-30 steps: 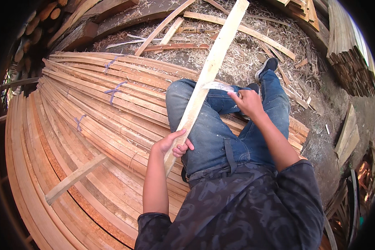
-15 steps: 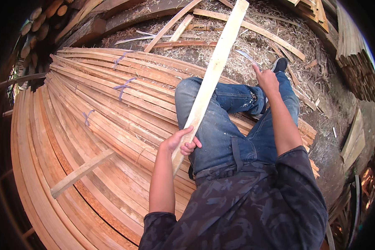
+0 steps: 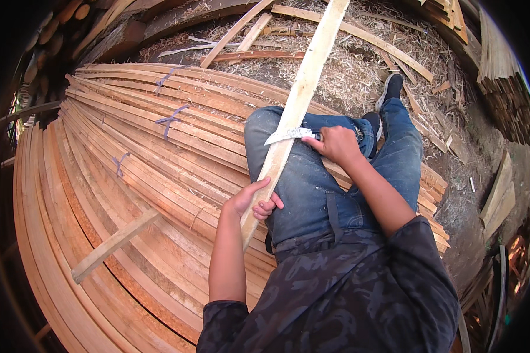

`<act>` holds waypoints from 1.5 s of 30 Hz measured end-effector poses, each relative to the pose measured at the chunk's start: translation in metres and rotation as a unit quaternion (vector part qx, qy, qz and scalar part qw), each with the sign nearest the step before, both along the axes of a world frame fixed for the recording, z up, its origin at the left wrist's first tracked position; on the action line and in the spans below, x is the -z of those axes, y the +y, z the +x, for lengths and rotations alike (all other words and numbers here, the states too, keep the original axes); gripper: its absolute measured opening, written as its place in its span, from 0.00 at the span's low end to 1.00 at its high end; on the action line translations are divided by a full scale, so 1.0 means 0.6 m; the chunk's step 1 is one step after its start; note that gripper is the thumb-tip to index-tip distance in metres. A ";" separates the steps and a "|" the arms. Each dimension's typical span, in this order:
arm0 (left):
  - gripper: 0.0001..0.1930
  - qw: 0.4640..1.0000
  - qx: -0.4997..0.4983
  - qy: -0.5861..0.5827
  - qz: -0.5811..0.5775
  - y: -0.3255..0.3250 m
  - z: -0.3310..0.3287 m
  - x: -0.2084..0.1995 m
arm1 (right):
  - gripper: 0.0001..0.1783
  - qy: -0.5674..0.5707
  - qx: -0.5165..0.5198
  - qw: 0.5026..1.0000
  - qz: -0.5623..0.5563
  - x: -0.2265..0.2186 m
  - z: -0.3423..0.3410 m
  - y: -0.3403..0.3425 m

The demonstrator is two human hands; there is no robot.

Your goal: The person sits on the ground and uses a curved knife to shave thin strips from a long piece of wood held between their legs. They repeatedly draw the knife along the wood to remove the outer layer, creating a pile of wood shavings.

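Observation:
A long pale wooden strip (image 3: 305, 87) slants across my left thigh, its far end running out past the top edge of the view. My left hand (image 3: 255, 202) is closed round its lower part, thumb on top and fingers curled at the side. In my right hand (image 3: 335, 145) is a knife (image 3: 287, 135) with a whitish, speckled blade. The blade lies across the strip's upper face, above my left hand, with its point sticking out past the left edge. Its handle is mostly hidden in my fist.
Stacked wooden strips (image 3: 141, 153), some tied with purple ties (image 3: 169, 120), spread to my left, with a short crosspiece (image 3: 116, 244) over them. Shavings (image 3: 359, 70) and loose offcuts (image 3: 359, 39) litter the ground ahead. More stacked wood (image 3: 503, 76) stands at the far right.
My right hand has brought the knife from out beside the strip, near my right foot, back toward me and left onto the strip. My left hand keeps its hold.

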State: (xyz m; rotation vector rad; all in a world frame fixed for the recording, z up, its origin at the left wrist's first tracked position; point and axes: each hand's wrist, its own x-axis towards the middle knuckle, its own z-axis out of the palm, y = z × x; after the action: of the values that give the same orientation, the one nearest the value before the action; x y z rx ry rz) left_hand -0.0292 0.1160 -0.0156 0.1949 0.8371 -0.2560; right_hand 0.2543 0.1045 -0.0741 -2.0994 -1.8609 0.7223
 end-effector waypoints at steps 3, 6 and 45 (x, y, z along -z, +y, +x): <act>0.36 1.000 0.005 0.004 0.010 0.006 0.005 -0.006 | 0.43 0.020 0.233 0.968 -0.088 0.024 0.124 0.057; 0.37 1.000 0.021 -0.011 0.019 0.010 0.002 -0.003 | 0.46 -0.052 0.322 0.942 -0.082 0.075 0.271 0.044; 0.24 0.630 0.046 0.429 0.646 -0.191 0.088 -0.062 | 0.12 0.103 0.083 0.990 -0.052 -0.025 0.038 -0.142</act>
State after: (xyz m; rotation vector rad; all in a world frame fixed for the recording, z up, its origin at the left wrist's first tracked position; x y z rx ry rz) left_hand 0.0237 0.0011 0.0218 1.5888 1.8786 0.2653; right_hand 0.2768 0.0191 -0.0590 -2.1189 -1.5512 0.9725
